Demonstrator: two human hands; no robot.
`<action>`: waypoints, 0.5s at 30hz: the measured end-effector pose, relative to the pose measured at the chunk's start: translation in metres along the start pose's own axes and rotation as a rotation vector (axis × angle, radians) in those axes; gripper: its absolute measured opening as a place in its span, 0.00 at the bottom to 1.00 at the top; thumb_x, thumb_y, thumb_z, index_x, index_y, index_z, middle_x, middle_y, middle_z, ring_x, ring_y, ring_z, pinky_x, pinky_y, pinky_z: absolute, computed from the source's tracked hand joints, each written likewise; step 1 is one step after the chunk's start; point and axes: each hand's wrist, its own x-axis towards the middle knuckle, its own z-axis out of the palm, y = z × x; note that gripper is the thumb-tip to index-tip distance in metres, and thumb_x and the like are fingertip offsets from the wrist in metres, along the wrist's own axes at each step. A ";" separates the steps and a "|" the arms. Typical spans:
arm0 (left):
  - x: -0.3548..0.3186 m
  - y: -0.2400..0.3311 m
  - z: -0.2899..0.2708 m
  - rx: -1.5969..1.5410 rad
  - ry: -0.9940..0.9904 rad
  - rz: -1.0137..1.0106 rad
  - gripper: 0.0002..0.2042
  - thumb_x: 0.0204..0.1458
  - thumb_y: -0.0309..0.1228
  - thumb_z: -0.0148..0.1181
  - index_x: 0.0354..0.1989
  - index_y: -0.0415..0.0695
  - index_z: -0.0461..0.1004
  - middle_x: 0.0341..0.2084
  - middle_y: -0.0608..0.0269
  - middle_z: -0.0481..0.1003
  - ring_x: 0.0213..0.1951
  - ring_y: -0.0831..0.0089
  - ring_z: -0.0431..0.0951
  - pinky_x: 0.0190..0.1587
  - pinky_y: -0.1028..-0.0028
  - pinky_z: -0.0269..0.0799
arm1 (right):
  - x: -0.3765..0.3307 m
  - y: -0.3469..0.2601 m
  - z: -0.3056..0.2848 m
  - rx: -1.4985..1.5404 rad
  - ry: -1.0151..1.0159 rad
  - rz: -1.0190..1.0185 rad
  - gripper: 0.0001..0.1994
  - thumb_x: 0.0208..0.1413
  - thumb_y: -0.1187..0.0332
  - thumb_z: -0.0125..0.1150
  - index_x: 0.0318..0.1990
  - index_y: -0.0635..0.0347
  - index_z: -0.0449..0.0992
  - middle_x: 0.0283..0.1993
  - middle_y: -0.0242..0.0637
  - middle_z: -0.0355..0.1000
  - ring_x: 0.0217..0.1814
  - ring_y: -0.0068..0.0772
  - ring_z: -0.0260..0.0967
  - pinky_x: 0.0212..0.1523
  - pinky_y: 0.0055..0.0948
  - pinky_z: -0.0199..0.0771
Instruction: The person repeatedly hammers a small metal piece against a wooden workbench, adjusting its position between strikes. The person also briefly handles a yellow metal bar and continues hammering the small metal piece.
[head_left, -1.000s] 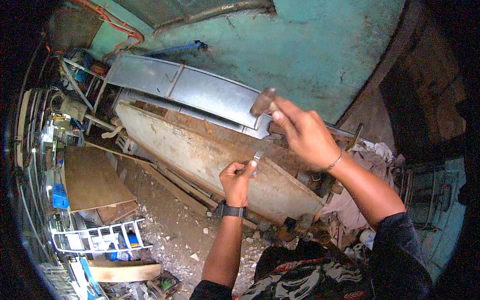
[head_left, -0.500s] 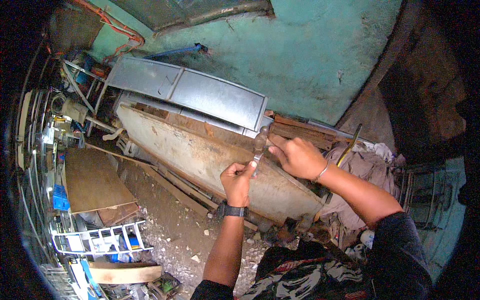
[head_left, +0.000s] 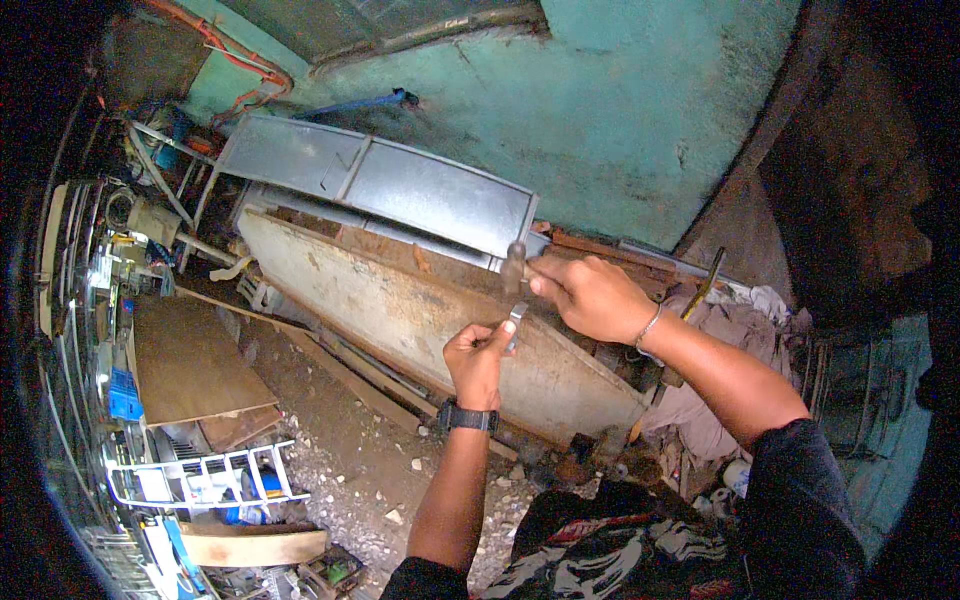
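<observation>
The person's left hand (head_left: 474, 365) pinches a small metal piece (head_left: 518, 312) between thumb and fingers (head_left: 460, 343), its upper end jutting past them; the right hand (head_left: 605, 300) grips a hammer (head_left: 515, 266), its blurred head just above the piece

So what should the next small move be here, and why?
Probably a short, careful tap down with the hammer: the right hand holds it with its blurred head just above the metal piece in the picture, and the left hand pinches that piece with its upper end exposed.
</observation>
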 end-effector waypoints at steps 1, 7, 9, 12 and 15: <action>0.002 0.000 0.002 -0.030 -0.014 0.016 0.12 0.50 0.25 0.72 0.22 0.40 0.74 0.22 0.64 0.77 0.23 0.80 0.74 0.28 0.76 0.75 | 0.003 0.002 -0.002 0.055 0.159 -0.030 0.14 0.67 0.58 0.51 0.47 0.59 0.75 0.31 0.58 0.76 0.36 0.67 0.74 0.38 0.60 0.73; 0.003 0.000 0.004 -0.023 0.018 0.018 0.12 0.50 0.25 0.72 0.21 0.40 0.74 0.22 0.64 0.77 0.23 0.79 0.74 0.28 0.76 0.76 | -0.006 -0.003 0.003 -0.099 -0.121 0.145 0.15 0.66 0.59 0.52 0.50 0.59 0.76 0.32 0.58 0.76 0.35 0.66 0.75 0.38 0.59 0.74; 0.007 0.000 0.005 -0.004 0.009 0.034 0.12 0.50 0.25 0.73 0.21 0.40 0.74 0.22 0.64 0.77 0.23 0.80 0.74 0.27 0.76 0.76 | -0.002 0.004 -0.004 -0.114 -0.028 0.009 0.14 0.66 0.59 0.52 0.50 0.57 0.76 0.31 0.57 0.76 0.35 0.65 0.75 0.38 0.60 0.74; 0.004 -0.003 0.001 0.010 0.002 0.027 0.10 0.50 0.26 0.72 0.22 0.41 0.75 0.22 0.64 0.77 0.23 0.77 0.75 0.28 0.74 0.76 | 0.000 0.005 -0.004 0.033 0.285 -0.050 0.13 0.66 0.59 0.51 0.50 0.55 0.76 0.31 0.57 0.76 0.35 0.64 0.75 0.37 0.59 0.74; 0.002 -0.005 -0.002 -0.018 -0.010 0.033 0.10 0.51 0.26 0.72 0.23 0.41 0.76 0.21 0.64 0.77 0.23 0.76 0.76 0.28 0.73 0.76 | -0.006 0.002 -0.003 0.168 0.322 0.049 0.13 0.66 0.59 0.51 0.50 0.55 0.75 0.31 0.59 0.75 0.34 0.64 0.75 0.35 0.59 0.73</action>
